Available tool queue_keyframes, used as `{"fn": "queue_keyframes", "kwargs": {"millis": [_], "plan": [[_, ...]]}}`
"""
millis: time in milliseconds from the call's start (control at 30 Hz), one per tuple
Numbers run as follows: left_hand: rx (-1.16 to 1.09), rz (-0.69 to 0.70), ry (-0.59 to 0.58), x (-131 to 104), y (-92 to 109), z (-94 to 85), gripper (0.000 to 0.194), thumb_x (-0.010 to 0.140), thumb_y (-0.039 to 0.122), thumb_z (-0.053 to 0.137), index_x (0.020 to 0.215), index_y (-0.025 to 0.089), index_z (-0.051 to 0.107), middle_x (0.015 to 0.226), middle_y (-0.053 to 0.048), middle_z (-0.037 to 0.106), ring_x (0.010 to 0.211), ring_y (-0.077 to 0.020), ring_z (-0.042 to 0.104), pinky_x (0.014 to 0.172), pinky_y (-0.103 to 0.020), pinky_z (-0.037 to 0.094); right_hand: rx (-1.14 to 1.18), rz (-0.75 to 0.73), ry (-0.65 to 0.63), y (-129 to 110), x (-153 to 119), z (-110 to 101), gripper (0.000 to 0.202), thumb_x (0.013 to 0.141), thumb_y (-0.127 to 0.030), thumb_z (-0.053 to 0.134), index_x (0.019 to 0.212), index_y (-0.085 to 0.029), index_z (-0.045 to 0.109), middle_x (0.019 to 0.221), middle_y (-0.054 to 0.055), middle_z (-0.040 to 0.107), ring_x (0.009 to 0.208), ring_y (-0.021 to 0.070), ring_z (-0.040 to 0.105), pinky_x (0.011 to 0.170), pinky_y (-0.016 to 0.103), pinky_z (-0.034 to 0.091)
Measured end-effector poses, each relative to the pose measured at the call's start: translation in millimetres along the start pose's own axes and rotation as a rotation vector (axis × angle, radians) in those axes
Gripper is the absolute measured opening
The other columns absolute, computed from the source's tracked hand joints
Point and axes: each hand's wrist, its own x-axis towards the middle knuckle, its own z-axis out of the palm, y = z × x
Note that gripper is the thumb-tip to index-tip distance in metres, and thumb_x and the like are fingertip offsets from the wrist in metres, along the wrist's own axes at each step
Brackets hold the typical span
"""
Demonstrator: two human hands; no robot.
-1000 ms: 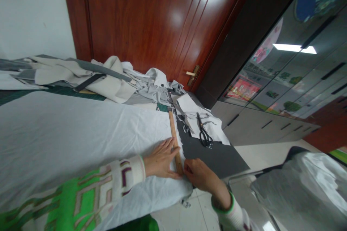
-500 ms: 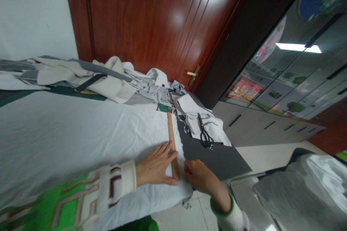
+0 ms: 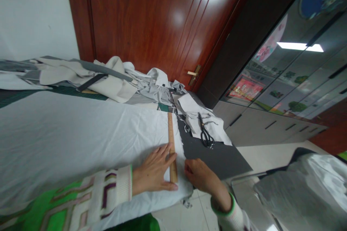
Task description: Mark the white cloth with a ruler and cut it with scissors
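A large white cloth (image 3: 89,133) covers the table, and a wooden ruler (image 3: 171,133) lies on it near the right edge. My left hand (image 3: 155,169) rests on the cloth with its fingers spread, some of them over the ruler. Just right of the ruler, at the cloth's edge, my right hand (image 3: 200,175) is closed with its fingers curled; what it holds, if anything, is hidden. Black scissors (image 3: 206,136) lie on white fabric pieces (image 3: 218,128) beyond my right hand.
Grey and beige fabric scraps (image 3: 114,79) are heaped along the table's back edge. Behind stands a brown door (image 3: 141,18). A glass-fronted cabinet (image 3: 287,65) is at the right. Grey and white material (image 3: 300,191) sits at the lower right.
My left hand has shifted slightly down and left, and the ruler's near end has swung a little to the left. My right hand has hardly moved.
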Motion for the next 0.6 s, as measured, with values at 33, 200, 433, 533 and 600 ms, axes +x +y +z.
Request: {"fn": "queue_keyframes", "kwargs": {"millis": [33,200,433,533,600], "plan": [[-0.004,-0.007,-0.007,-0.7,0.6,-0.7,0.100,0.074,0.071,0.067,0.148,0.012,0.038,0.160,-0.025,0.015,0.148,-0.0404,0.014,0.118,-0.058,0.024,0.003,-0.005,0.000,0.4,0.3,0.7,0.021,0.091,-0.011,0.049,0.092,-0.012,0.070,0.091,0.012,0.074,0.089,0.0204,0.067,0.069,0.026,0.036],[0.009,-0.030,-0.038,-5.1,3.9,-3.4,0.099,0.075,0.070,0.066,0.150,0.013,0.036,0.160,-0.025,0.013,0.148,-0.0395,0.013,0.118,-0.058,0.023,0.017,-0.018,0.012,2.0,1.1,2.6,0.021,0.090,-0.012,0.049,0.090,-0.012,0.070,0.090,0.012,0.074,0.086,0.0205,0.067,0.067,0.027,0.035],[-0.006,-0.035,-0.026,-5.5,3.4,1.8,0.097,0.077,0.071,0.063,0.150,0.013,0.034,0.161,-0.023,0.009,0.149,-0.0377,0.009,0.119,-0.057,0.021,0.065,-0.046,0.001,4.0,0.4,1.5,0.021,0.089,-0.012,0.050,0.084,-0.014,0.070,0.077,0.008,0.072,0.072,0.0162,0.064,0.060,0.025,0.033],[-0.002,-0.046,-0.016,-4.7,4.3,2.2,0.096,0.077,0.069,0.064,0.151,0.014,0.034,0.161,-0.021,0.010,0.149,-0.0369,0.009,0.120,-0.056,0.019,0.087,-0.060,0.001,5.0,-1.4,3.2,0.017,0.087,-0.012,0.052,0.084,-0.014,0.069,0.076,0.007,0.071,0.071,0.0154,0.061,0.058,0.024,0.031],[-0.006,-0.052,-0.017,-4.6,5.5,1.3,0.096,0.077,0.068,0.064,0.151,0.015,0.034,0.161,-0.020,0.010,0.149,-0.0366,0.009,0.120,-0.056,0.018,0.102,-0.067,0.001,5.1,-3.2,4.8,0.017,0.086,-0.011,0.052,0.082,-0.013,0.069,0.075,0.007,0.070,0.068,0.0147,0.059,0.057,0.024,0.029]]}}
